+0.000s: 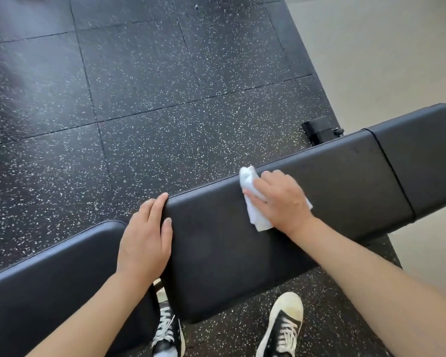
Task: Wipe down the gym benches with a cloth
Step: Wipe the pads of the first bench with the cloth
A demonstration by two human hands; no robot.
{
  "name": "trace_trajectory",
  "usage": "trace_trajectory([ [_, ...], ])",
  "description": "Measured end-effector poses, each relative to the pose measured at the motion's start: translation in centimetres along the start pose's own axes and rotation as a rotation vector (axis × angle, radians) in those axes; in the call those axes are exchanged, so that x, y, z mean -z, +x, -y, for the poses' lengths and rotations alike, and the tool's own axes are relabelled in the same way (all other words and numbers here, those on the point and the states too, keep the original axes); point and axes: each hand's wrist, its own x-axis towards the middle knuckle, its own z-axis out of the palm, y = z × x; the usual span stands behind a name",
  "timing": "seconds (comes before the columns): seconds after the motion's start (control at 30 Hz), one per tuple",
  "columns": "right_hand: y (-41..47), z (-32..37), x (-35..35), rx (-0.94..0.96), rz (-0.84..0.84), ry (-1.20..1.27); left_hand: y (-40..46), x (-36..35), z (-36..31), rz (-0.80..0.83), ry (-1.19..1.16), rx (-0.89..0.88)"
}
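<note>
A black padded gym bench (340,181) runs across the view from lower left to upper right, in three pad sections. My right hand (281,199) lies on the middle pad near its far edge, fingers curled over a crumpled white cloth (250,184) and pressing it against the pad. My left hand (146,240) rests flat with straight fingers on the left end of the middle pad, over the gap to the seat pad (62,279).
Black speckled rubber floor tiles (139,86) spread beyond the bench. A pale floor strip (384,47) lies at the upper right. A black bench foot (319,130) shows behind the pad. My two sneakers (283,328) stand beside the bench's near edge.
</note>
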Motion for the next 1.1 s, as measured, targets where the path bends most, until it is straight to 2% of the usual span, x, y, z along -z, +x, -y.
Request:
trace_trajectory([
  [0.1,-0.1,-6.3,1.8,-0.366,0.03,-0.109,-0.1,-0.3,-0.2,-0.017,0.026,0.0],
  [0.17,0.3,-6.5,1.7,-0.528,0.065,-0.174,-0.1,-0.4,0.0,-0.027,0.036,0.002],
  [0.23,1.0,-3.8,0.9,-0.514,0.096,-0.24,-0.1,-0.5,0.1,-0.03,0.036,0.004],
  [0.3,1.6,0.4,0.1,-0.511,0.106,-0.14,-0.1,-0.4,0.1,-0.025,0.037,0.002],
  [0.33,1.7,2.7,-0.4,-0.475,0.059,-0.057,-0.2,-0.3,0.0,-0.021,0.035,0.003],
  [0.47,3.3,11.0,-2.5,-0.21,-0.011,0.063,-0.1,0.0,-0.5,-0.023,-0.011,0.02],
  [0.57,4.0,13.0,-3.4,-0.051,-0.028,0.093,0.0,-0.1,-0.8,-0.018,-0.019,0.006],
  [0.63,4.1,11.3,-3.3,0.042,-0.054,0.114,0.2,-0.2,-0.9,-0.014,0.021,-0.003],
  [0.7,4.3,7.2,-2.9,0.037,-0.044,0.089,0.4,-0.2,-1.3,-0.021,0.096,-0.035],
  [0.8,4.4,-1.6,-1.6,-0.2,0.013,-0.039,1.1,-0.5,-2.6,-0.014,0.198,-0.126],
  [0.87,3.6,-7.3,-0.2,-0.363,0.14,-0.145,1.8,-0.8,-4.4,0.011,0.244,-0.115],
  [0.93,1.5,-11.4,1.1,-0.416,0.238,-0.259,2.9,-1.4,-6.8,0.036,0.261,-0.13],
  [1.03,-3.7,-13.3,2.3,-0.444,0.276,-0.245,4.6,-2.7,-10.9,0.086,0.257,-0.199],
  [1.1,-7.1,-11.9,2.9,-0.482,0.207,-0.182,5.7,-3.7,-13.6,0.119,0.249,-0.237],
])
